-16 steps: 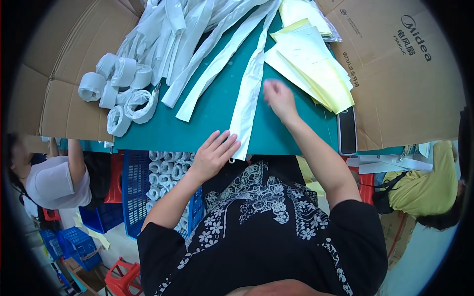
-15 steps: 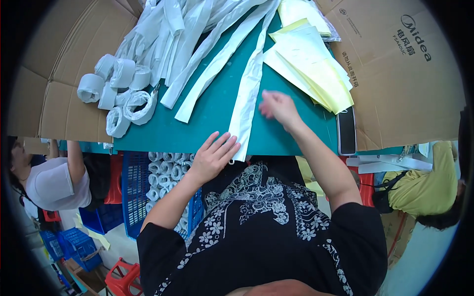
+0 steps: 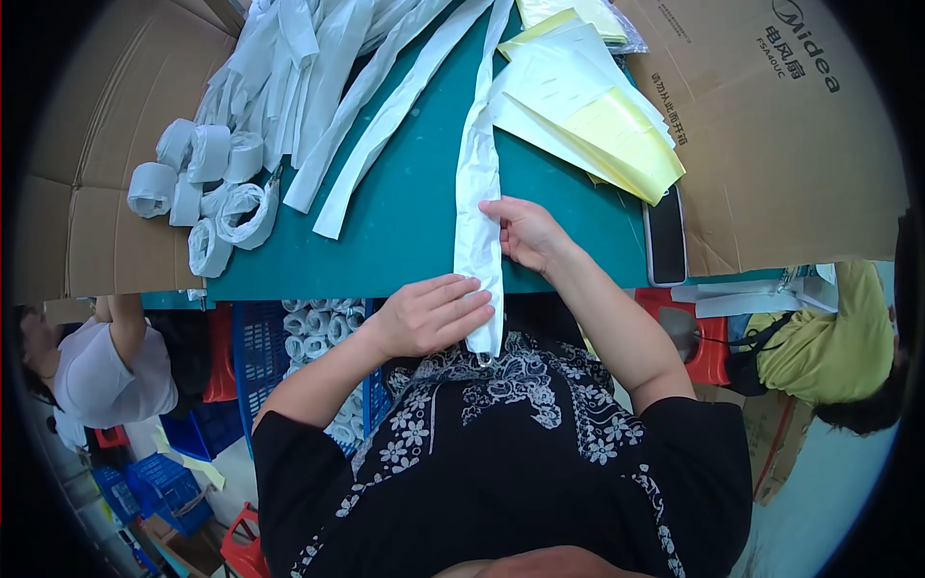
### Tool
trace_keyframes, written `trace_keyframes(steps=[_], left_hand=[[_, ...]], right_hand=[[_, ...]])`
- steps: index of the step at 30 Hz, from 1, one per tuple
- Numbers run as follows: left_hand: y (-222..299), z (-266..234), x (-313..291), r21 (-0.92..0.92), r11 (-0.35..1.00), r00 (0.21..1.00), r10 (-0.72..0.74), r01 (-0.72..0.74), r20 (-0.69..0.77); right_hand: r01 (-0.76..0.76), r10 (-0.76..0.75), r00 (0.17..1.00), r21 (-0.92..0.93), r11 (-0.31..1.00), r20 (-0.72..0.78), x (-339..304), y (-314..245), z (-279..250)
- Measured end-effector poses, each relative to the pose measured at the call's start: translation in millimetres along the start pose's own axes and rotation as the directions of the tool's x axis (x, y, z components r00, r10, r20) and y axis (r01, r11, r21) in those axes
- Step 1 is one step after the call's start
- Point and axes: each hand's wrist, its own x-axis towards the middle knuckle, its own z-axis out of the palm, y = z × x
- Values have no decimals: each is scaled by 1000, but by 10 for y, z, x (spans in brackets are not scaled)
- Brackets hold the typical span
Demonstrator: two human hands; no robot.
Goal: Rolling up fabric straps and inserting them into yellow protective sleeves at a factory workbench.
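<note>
The view comes from the left of two fisheye cameras worn on the head — it looks steeply down past the wearer's black shirt (image 3: pixel 520 472), which fills the near side, and faces out across the green table (image 3: pixel 405 255). Close to the work, it sets the left hand (image 3: pixel 432 314) and right hand (image 3: pixel 526 232) mid-view. Its wide reach takes in a left cardboard panel (image 3: pixel 96 164), a right cardboard panel (image 3: pixel 761 183) and — farther out — a co-worker in white (image 3: pixel 111 376) and a co-worker in yellow (image 3: pixel 833 352).

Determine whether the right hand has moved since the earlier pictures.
Yes: judged against the green tabletop, the right hand has moved toward the near edge, and now touches the white strip.
</note>
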Motion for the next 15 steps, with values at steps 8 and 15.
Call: trace_keyframes(steps=[8,15], left_hand=[[-219,-38,254,-606,-242,227,-773,757,592],[-415,80,215,-487,-740,171,-465,463,869]], right_hand=[[237,-208,958,-134,962,199,-32,106,0],[375,-336,921,-205,904,199,-79,166,-99]])
